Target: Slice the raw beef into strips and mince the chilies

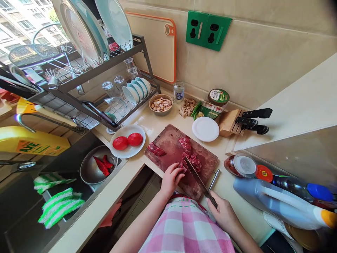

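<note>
Head view: kitchen counter, catalogued by container.

Cutting board (168,138): brown, on the counter (155,123); bears raw red meat (193,161), with one piece apart towards the left, strips and a heap right of centre, and a small piece by the left hand.

Left hand (171,180): over the near part of the board, fingers bent, tips at the small piece; cannot tell whether they are closed on it.

Right hand (222,209): clamped round the handle of a knife (196,176), whose blade slants over the board, tip beside the heap.

Plate (129,153): white, left of the board; holds two tomatoes (120,143) side by side.

Pan (88,172): in the sink (15,207), holding red chillies (101,165).

Bowl (160,113): holds garlic cloves (161,104).

Glass (179,92): blue-patterned, beside the bowl; near it, ginger (186,107) and green chillies (196,109).

Tub (216,100): green-labelled, contents not legible; a small white dish (205,129) lies before it.

Knife block (229,123): wooden, holding black-handled knives.

Dish rack (107,65): large plates upright above; upturned glasses and a row of small dishes below.

Jar (231,166): reddish contents, pale lid; just beside it, a large jug (279,200) with an orange cap.
</note>
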A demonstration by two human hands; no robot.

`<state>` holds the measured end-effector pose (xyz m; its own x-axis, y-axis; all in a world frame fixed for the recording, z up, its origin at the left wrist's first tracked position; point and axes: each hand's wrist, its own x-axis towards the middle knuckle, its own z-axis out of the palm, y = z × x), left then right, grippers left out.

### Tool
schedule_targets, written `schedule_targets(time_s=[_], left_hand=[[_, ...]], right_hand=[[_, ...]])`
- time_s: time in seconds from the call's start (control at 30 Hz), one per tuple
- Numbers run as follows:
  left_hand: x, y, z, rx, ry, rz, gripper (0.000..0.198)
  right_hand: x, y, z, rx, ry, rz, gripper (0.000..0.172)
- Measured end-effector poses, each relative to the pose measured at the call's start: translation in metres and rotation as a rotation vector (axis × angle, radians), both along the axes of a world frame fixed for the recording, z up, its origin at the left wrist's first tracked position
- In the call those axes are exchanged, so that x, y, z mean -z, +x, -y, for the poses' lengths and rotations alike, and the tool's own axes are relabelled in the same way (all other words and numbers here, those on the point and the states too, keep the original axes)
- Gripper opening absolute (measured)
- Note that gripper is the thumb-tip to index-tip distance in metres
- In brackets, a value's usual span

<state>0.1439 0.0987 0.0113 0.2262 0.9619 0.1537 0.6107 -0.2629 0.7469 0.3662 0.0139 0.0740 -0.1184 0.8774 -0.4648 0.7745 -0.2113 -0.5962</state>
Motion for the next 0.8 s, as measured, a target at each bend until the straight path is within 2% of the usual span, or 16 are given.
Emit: schedule_targets(time_s=[0.13, 0.23, 0.5, 0.7, 0.8], left_hand=[[0.001, 0.001, -0.007, 0.123, 0.177, -0.192, 0.018], [0.004, 0.004, -0.010, 0.157, 0.225, -0.253, 0.020], [0.001, 0.006, -0.009, 0.109, 0.164, -0.214, 0.019], [-0.001, 0.006, -0.009, 0.050, 0.096, -0.123, 0.020], [0.000, 0.006, -0.009, 0.051, 0.082, -0.117, 0.021]], right_hand=[[-0.004, -0.003, 0.000, -0.033, 0.013, 0.026, 0.043], [-0.009, -0.001, -0.003, -0.066, 0.003, 0.045, 0.043], [-0.025, 0.024, -0.008, -0.177, -0.046, 0.093, 0.037], [-0.024, 0.012, -0.017, -0.298, -0.086, 0.253, 0.034], [-0.025, 0.008, -0.021, -0.332, -0.107, 0.267, 0.033]])
